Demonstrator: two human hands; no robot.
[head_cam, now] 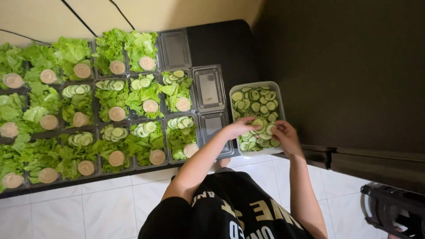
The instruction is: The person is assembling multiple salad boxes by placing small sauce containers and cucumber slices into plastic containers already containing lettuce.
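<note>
Left grip (pixel 241 128) pinches green cucumber slices (pixel 258 122) | right grip (pixel 285 135) closed on slices, I see | both over clear rectangular plastic tub (pixel 278 95) on black tabletop (pixel 221 44)

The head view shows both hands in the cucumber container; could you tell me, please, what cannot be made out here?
- Head view: whether the left hand or the right hand grips any slices; the fingers cover them.
- The base of the cucumber container, buried under slices.
- The leftmost salad boxes, cut off by the left edge.
- The black object at lower right, cut off by the frame edge.
</note>
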